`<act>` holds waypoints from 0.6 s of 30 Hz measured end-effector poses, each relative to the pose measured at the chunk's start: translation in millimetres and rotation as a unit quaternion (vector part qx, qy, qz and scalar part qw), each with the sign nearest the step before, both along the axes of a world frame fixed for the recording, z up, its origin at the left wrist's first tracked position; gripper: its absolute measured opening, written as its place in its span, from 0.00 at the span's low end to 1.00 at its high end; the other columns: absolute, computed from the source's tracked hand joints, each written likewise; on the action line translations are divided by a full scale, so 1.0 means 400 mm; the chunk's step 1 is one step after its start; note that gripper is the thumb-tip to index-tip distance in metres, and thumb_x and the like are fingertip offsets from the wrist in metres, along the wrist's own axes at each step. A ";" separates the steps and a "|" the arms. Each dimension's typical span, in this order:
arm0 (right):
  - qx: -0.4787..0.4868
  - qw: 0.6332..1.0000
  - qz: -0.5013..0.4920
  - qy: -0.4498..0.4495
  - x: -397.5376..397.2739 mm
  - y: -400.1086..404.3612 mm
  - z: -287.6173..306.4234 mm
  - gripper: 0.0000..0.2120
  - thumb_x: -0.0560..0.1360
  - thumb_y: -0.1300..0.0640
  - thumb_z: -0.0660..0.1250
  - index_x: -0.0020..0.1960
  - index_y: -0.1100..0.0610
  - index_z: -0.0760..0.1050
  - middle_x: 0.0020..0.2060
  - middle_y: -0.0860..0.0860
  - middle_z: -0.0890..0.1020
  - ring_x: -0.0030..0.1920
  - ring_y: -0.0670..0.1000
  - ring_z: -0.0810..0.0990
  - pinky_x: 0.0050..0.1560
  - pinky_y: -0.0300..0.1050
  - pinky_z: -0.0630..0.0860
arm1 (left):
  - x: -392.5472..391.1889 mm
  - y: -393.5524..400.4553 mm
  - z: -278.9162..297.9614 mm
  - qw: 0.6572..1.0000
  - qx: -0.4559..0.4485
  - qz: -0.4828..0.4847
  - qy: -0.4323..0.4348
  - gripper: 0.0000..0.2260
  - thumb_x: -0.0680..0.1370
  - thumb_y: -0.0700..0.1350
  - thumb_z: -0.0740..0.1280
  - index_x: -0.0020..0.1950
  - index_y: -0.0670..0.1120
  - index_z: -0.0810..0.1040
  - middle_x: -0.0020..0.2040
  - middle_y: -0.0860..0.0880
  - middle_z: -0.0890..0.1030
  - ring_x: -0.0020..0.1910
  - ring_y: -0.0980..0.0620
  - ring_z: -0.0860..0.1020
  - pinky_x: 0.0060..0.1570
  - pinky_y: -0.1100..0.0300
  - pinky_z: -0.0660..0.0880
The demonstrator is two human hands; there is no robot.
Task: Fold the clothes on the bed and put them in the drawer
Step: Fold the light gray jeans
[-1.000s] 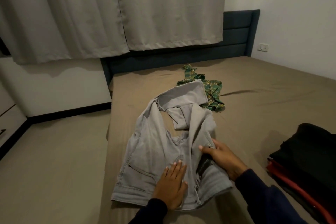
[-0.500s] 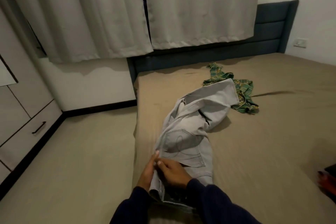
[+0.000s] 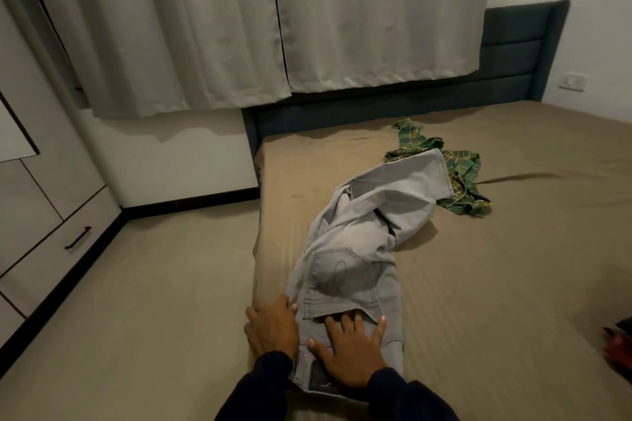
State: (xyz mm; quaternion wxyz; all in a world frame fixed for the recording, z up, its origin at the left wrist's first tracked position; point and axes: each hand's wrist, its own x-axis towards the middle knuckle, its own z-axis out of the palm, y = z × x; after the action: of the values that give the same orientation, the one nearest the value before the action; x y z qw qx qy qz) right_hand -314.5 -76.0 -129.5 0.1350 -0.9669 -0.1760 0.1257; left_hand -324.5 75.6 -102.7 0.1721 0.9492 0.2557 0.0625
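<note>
**Jeans folded in half lengthwise, both your hands at the waistband**

So here's where you're at. The grey jeans [image 3: 355, 249] are lying near the left edge of the bed [image 3: 496, 284], folded lengthwise so one back pocket faces up. The waistband end is closest to you and the legs run away toward the headboard [image 3: 513, 55], bunched and twisted around the middle instead of lying flat. The far leg end sits partly on top of the green plaid garment [image 3: 461, 174], which is crumpled on the sheet further up the bed.

Your right hand [image 3: 349, 352] is flat on the jeans just below the pocket, fingers spread apart and straight, pressing the fabric down. Not gripping anything, just palm on denim. Your left hand [image 3: 272, 328] is at the left side of the waistband, right at the mattress edge, with the fingers curled against the edge of the fabric. I honestly can't tell if you're actually pinching the jeans there or only resting against them, the fingertips are tucked out of sight.

Over on the left there's the wardrobe [image 3: 44, 181] with a drawer [image 3: 65, 243] at the bottom, dark handle, closed. Pale curtains [image 3: 239, 20] hang behind the bed. At the far right edge of the view you can just catch a sliver of a red and black thing [image 3: 619, 338] on the bed, too cut off to say more.
</note>
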 end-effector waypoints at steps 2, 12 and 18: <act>0.091 0.992 0.022 0.088 0.027 -0.030 0.029 0.38 0.76 0.26 0.42 0.76 0.45 0.63 0.74 0.51 0.68 0.76 0.55 0.61 0.69 0.75 0.32 | 0.005 -0.001 0.002 0.993 -0.117 0.012 -0.012 0.10 0.84 0.51 0.57 0.45 0.50 0.70 0.48 0.47 0.75 0.45 0.47 0.74 0.42 0.56 0.69; 0.099 0.984 0.011 -0.148 -0.017 -0.133 -0.049 0.34 0.74 0.23 0.43 0.59 0.38 0.80 0.57 0.36 0.81 0.60 0.40 0.78 0.73 0.57 0.51 | 0.065 0.058 0.015 0.978 -0.206 -0.015 0.000 0.13 0.85 0.51 0.55 0.45 0.46 0.69 0.51 0.41 0.78 0.47 0.43 0.75 0.53 0.52 0.75; 0.387 0.907 -0.150 -0.071 0.068 -0.153 -0.019 0.09 0.74 0.42 0.72 0.44 0.47 0.82 0.43 0.40 0.83 0.46 0.40 0.80 0.52 0.45 0.77 | 0.062 0.035 -0.005 0.974 -0.161 0.016 0.157 0.36 0.77 0.68 0.61 0.72 0.40 0.66 0.69 0.41 0.75 0.64 0.42 0.76 0.60 0.54 0.74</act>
State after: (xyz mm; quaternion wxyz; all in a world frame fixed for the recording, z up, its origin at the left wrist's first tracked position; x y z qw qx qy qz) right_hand -287.3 -137.1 -137.1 0.5029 -0.8601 -0.0732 -0.0433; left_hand -299.7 89.8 -104.6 0.2791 0.9029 0.3015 -0.1263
